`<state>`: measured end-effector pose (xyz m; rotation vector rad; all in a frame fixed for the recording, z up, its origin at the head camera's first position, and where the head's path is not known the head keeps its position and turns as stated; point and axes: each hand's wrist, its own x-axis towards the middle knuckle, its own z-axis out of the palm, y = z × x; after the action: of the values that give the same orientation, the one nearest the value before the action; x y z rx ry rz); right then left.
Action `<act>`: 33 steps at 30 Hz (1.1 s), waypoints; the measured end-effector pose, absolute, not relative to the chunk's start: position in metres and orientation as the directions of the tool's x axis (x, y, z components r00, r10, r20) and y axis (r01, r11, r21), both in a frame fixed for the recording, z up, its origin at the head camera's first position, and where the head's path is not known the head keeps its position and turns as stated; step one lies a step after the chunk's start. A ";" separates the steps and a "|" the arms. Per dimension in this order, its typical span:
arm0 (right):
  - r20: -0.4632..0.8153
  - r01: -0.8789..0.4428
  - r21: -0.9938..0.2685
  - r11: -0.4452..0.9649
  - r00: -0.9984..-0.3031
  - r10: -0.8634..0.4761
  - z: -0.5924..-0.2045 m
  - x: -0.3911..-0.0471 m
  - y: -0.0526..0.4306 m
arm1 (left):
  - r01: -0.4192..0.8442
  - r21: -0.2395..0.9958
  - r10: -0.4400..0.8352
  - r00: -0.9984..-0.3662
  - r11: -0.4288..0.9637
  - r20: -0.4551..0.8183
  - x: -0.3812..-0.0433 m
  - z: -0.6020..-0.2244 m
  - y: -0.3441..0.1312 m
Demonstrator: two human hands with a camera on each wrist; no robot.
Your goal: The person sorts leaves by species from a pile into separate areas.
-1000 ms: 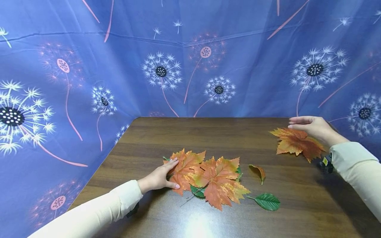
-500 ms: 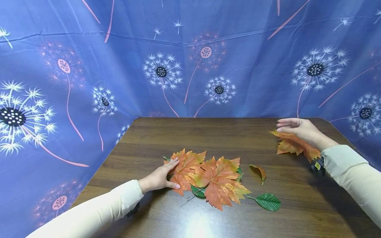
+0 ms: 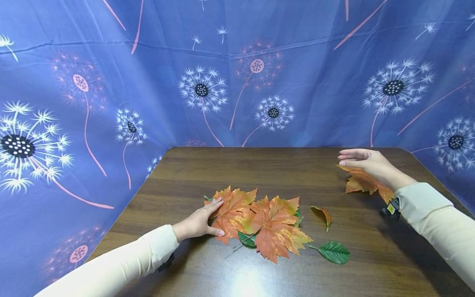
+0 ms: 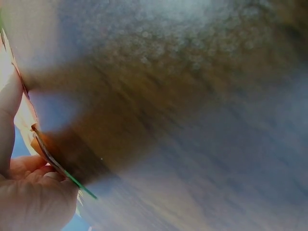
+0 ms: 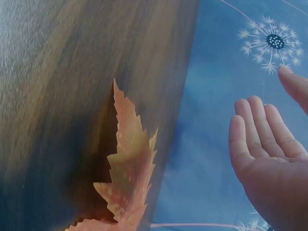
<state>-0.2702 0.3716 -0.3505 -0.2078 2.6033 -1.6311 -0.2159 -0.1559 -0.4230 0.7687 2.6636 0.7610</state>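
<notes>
At centre-left in the head view, my left hand (image 3: 197, 222) rests on an orange artificial maple leaf (image 3: 234, 208), thumb spread from the fingers. In the left wrist view that hand (image 4: 36, 199) sits at the left edge beside a green stem (image 4: 81, 186). A second orange maple leaf (image 3: 277, 225) overlaps the first on its right. Over at the far right, my right hand (image 3: 372, 165) hovers above another maple leaf (image 3: 361, 181), covering part of it. The right wrist view shows this hand (image 5: 269, 144) with straight fingers and nothing held, apart from the leaf (image 5: 127, 168).
A small curled brown-orange leaf (image 3: 323, 215) and a green leaf (image 3: 335, 252) lie on the wooden table (image 3: 185, 272), right of the overlapping pair. Another green leaf (image 3: 248, 239) peeks from under them. A blue dandelion-print cloth (image 3: 315, 82) hangs behind and at the sides.
My right hand has shifted left and slightly nearer over the far-right maple leaf, which stays in place. The left hand has kept its position on its leaf.
</notes>
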 end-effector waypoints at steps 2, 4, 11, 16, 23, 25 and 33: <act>0.028 -0.089 -0.894 0.439 -0.989 -0.144 -0.349 -0.271 0.369 | 0.422 0.554 0.560 -0.823 0.718 -0.098 -0.216 -0.422 -0.156; 0.027 -0.085 -0.897 0.434 -0.990 -0.137 -0.348 -0.271 0.366 | 0.425 0.554 0.562 -0.822 0.716 -0.095 -0.216 -0.422 -0.156; 0.017 -0.089 -0.898 0.432 -0.985 -0.169 -0.344 -0.271 0.357 | 0.422 0.559 0.560 -0.823 0.714 -0.096 -0.216 -0.421 -0.157; 0.001 -0.079 -0.896 0.438 -0.984 -0.177 -0.344 -0.271 0.346 | 0.421 0.560 0.562 -0.821 0.713 -0.098 -0.215 -0.423 -0.157; -0.015 -0.088 -0.898 0.431 -0.973 -0.231 -0.344 -0.272 0.334 | 0.415 0.562 0.555 -0.826 0.716 -0.098 -0.215 -0.423 -0.156; -0.007 -0.097 -0.903 0.418 -0.970 -0.241 -0.344 -0.273 0.330 | 0.414 0.567 0.556 -0.825 0.712 -0.096 -0.215 -0.423 -0.156; -0.020 -0.113 -0.888 0.446 -0.959 -0.283 -0.347 -0.276 0.313 | 0.410 0.577 0.560 -0.822 0.706 -0.101 -0.216 -0.423 -0.157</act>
<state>-0.2759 0.3132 -0.3468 -0.3498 2.5268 -1.5328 -0.2163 -0.1567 -0.4226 0.7687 2.6459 0.8012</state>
